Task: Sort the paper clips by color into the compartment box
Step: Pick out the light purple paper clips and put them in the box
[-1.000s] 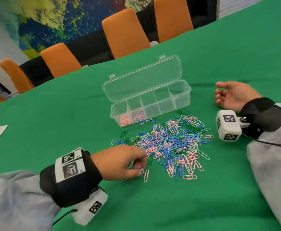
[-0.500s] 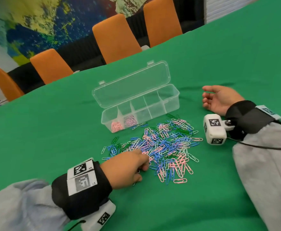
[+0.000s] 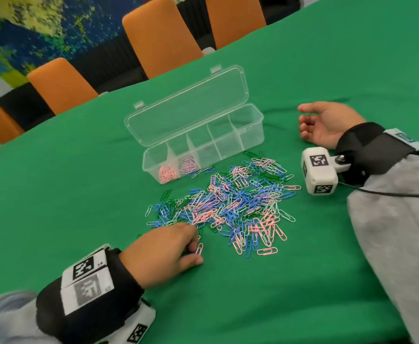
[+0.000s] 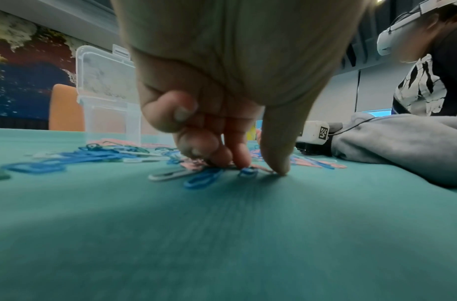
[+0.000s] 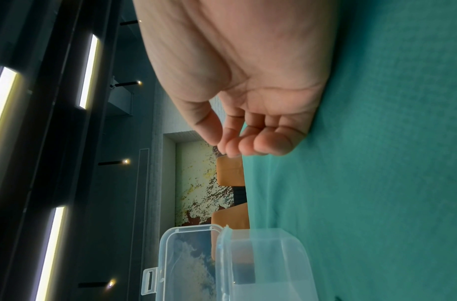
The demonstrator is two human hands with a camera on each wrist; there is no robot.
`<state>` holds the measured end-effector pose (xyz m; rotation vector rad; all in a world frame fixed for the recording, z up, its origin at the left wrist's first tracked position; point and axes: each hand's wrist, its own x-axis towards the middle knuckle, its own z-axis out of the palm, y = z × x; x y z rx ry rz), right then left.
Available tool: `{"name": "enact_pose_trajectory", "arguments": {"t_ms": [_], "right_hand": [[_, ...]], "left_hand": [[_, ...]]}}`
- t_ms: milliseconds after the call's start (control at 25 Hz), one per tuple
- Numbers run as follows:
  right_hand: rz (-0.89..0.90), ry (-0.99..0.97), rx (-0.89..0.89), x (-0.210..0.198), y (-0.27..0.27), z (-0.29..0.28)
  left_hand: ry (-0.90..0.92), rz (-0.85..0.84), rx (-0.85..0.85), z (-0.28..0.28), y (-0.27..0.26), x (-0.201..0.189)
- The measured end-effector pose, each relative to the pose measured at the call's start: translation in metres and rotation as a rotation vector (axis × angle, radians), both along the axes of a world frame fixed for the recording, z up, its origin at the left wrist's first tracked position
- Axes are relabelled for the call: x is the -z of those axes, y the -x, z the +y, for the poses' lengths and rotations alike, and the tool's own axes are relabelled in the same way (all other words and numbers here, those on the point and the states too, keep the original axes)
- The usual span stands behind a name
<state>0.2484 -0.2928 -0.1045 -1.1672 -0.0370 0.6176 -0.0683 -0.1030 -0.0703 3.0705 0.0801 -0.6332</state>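
Paper clips point(image 3: 230, 209) pink, blue, green, white; tablecloth point(image 3: 303, 281) green; chairs point(image 3: 158, 36) orange.

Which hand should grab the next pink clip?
Left. The left hand has its fingertips on a pink clip at the pile's near edge; the right hand rests palm-up beside the box, holding nothing.

The left hand point(image 3: 163, 254) has been drawn back toward the near edge of the pile of paper clips point(image 3: 230, 209), and a single pink paper clip point(image 3: 199, 249) has been dragged clear of the heap onto bare tabletop point(image 3: 265, 294), where it is pressed between thumb and fingers point(image 4: 237, 150).
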Motion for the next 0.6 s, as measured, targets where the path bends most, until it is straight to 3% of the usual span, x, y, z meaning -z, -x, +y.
{"name": "enact_pose_trajectory", "arguments": {"t_ms": [280,440,600], "right_hand": [[-0.025,0.009,0.016,0.001,0.000,-0.001],[-0.005,0.005,0.021,0.001,0.000,0.001],[-0.019,0.010,0.019,0.001,0.000,0.001]], "left_hand": [[0.033,-0.070,0.057,-0.007,-0.015,0.004],[0.181,-0.139,0.194,-0.011,-0.031,-0.004],[0.242,-0.085,0.388,-0.019,-0.038,-0.004]]}}
